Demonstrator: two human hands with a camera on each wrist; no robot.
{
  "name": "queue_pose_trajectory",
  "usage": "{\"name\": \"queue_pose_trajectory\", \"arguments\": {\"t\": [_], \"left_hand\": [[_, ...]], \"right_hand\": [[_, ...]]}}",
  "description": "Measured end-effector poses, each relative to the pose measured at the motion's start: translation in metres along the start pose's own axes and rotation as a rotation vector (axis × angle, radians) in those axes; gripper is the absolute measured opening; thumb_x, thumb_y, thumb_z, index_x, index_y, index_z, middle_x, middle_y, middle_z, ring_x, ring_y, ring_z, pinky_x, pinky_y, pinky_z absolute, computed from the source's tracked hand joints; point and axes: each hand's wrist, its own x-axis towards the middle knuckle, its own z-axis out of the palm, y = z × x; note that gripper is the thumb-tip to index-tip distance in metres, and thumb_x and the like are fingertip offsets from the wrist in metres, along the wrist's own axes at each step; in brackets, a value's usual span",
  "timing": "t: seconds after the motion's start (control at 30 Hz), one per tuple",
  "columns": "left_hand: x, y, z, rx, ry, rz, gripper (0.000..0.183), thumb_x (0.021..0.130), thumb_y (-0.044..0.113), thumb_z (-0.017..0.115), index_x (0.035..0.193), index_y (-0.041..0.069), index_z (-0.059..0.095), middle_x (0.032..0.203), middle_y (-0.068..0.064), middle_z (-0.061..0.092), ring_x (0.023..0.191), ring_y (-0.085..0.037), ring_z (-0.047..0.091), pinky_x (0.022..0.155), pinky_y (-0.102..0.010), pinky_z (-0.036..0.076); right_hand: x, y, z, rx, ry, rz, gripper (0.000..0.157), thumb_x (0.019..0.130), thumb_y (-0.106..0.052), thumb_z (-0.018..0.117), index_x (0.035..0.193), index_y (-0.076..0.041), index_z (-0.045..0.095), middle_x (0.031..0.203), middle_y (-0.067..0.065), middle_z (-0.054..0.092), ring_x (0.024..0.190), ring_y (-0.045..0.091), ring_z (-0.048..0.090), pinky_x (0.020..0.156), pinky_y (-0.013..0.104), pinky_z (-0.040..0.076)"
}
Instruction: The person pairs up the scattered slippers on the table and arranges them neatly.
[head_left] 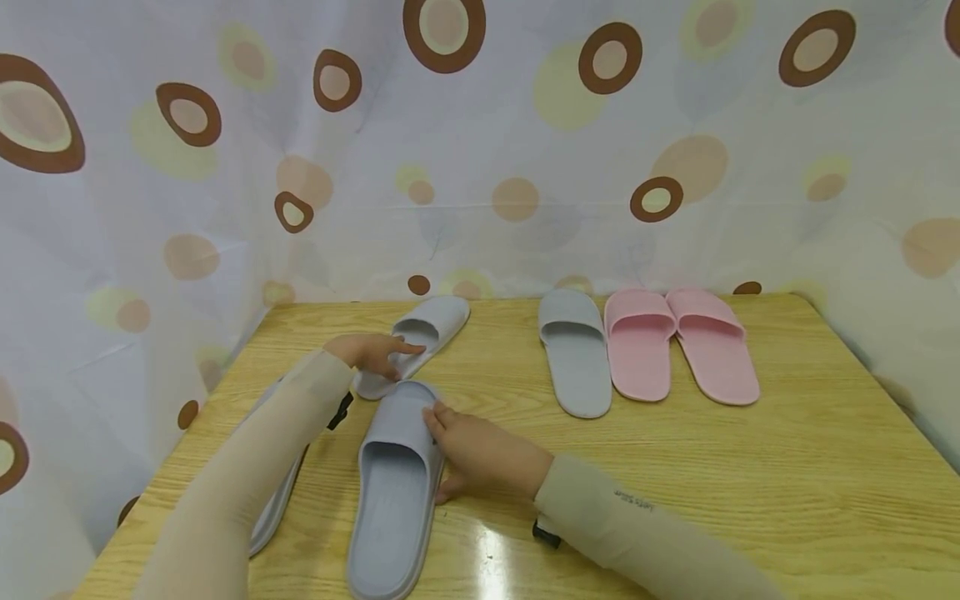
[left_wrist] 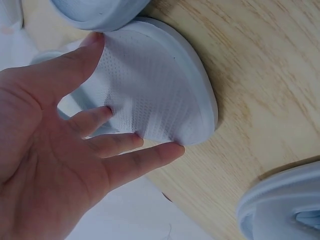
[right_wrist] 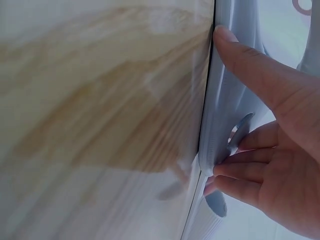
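My left hand [head_left: 369, 353] reaches over a pale grey slipper [head_left: 448, 313] lying at an angle toward the back left. In the left wrist view its fairly straight fingers touch the textured insole [left_wrist: 155, 85] near one edge, with the thumb across by the other. My right hand [head_left: 487, 450] rests along the right side of a larger grey-lavender slipper [head_left: 388, 525] at the front. Its fingertips lie on the strap and its thumb touches the sole's side, as the right wrist view also shows. The larger slipper's toe overlaps the pale slipper's heel.
Another lavender slipper [head_left: 270, 521] lies at the left, partly behind my left sleeve. At the back right a single grey slipper [head_left: 576, 375] stands beside two pink slippers [head_left: 641, 367]. A spotted cloth [head_left: 487, 150] hangs behind the wooden table [head_left: 675, 475].
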Motion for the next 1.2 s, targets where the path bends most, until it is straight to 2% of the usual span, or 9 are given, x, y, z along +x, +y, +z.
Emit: {"name": "queue_pose_trajectory", "arguments": {"t": [0.17, 0.33, 0.4, 0.5, 0.6, 0.7, 0.9, 1.2], "left_hand": [[-0.002, 0.001, 0.000, -0.003, 0.019, 0.003, 0.063, 0.097, 0.023, 0.058, 0.153, 0.022, 0.028, 0.156, -0.024, 0.016, 0.142, -0.042, 0.018, 0.111, -0.056, 0.023], [-0.006, -0.003, 0.007, -0.006, 0.117, 0.031, 0.059, 0.095, 0.021, 0.062, 0.148, 0.011, 0.039, 0.147, -0.027, 0.036, 0.138, -0.044, 0.027, 0.109, -0.054, 0.029], [-0.008, -0.004, 0.010, -0.010, 0.144, 0.031, 0.058, 0.094, 0.022, 0.062, 0.146, 0.008, 0.041, 0.144, -0.027, 0.040, 0.137, -0.046, 0.028, 0.108, -0.055, 0.030], [-0.009, -0.004, 0.011, -0.021, 0.159, 0.001, 0.059, 0.094, 0.027, 0.063, 0.146, 0.008, 0.041, 0.146, -0.028, 0.037, 0.138, -0.047, 0.024, 0.107, -0.057, 0.030], [-0.010, -0.001, 0.011, -0.043, 0.152, -0.059, 0.062, 0.094, 0.033, 0.062, 0.148, 0.012, 0.039, 0.149, -0.028, 0.031, 0.139, -0.045, 0.024, 0.107, -0.058, 0.030], [-0.009, 0.002, 0.011, -0.059, 0.152, -0.082, 0.064, 0.094, 0.034, 0.062, 0.149, 0.011, 0.038, 0.150, -0.027, 0.030, 0.139, -0.044, 0.025, 0.107, -0.057, 0.030], [-0.004, 0.005, 0.010, -0.079, 0.172, -0.062, 0.064, 0.093, 0.027, 0.066, 0.147, 0.006, 0.040, 0.148, -0.025, 0.036, 0.136, -0.042, 0.032, 0.108, -0.052, 0.032], [0.005, 0.002, 0.008, -0.117, 0.208, -0.047, 0.065, 0.087, 0.026, 0.072, 0.143, 0.007, 0.046, 0.144, -0.024, 0.041, 0.134, -0.041, 0.036, 0.108, -0.049, 0.033]], "right_hand": [[0.000, 0.005, -0.002, 0.024, -0.028, 0.017, 0.101, 0.079, -0.054, 0.073, 0.148, 0.004, 0.029, 0.151, 0.023, 0.031, 0.137, 0.030, 0.037, 0.109, 0.035, 0.035], [-0.011, 0.038, -0.012, 0.043, -0.007, 0.072, 0.082, 0.087, -0.039, 0.071, 0.146, 0.004, 0.034, 0.149, 0.022, 0.036, 0.135, 0.033, 0.039, 0.108, 0.041, 0.035], [-0.020, 0.056, -0.020, 0.059, -0.008, 0.132, 0.076, 0.090, -0.032, 0.069, 0.145, 0.008, 0.034, 0.148, 0.026, 0.035, 0.135, 0.036, 0.038, 0.109, 0.043, 0.034], [-0.034, 0.084, -0.030, 0.067, -0.050, 0.262, 0.070, 0.093, -0.026, 0.066, 0.142, 0.013, 0.034, 0.146, 0.032, 0.033, 0.135, 0.042, 0.035, 0.109, 0.047, 0.032], [-0.047, 0.110, -0.034, 0.089, -0.113, 0.383, 0.071, 0.093, -0.024, 0.064, 0.141, 0.017, 0.032, 0.146, 0.037, 0.029, 0.136, 0.047, 0.030, 0.111, 0.051, 0.027], [-0.057, 0.129, -0.033, 0.141, -0.149, 0.452, 0.073, 0.092, -0.026, 0.064, 0.140, 0.018, 0.031, 0.146, 0.039, 0.026, 0.136, 0.050, 0.025, 0.112, 0.053, 0.022], [-0.069, 0.143, -0.028, 0.240, -0.152, 0.443, 0.079, 0.090, -0.032, 0.066, 0.143, 0.015, 0.030, 0.148, 0.038, 0.020, 0.138, 0.049, 0.020, 0.113, 0.054, 0.018], [-0.082, 0.149, -0.030, 0.300, -0.127, 0.408, 0.085, 0.084, -0.033, 0.074, 0.145, 0.009, 0.032, 0.150, 0.035, 0.020, 0.138, 0.049, 0.020, 0.112, 0.055, 0.021]]}}
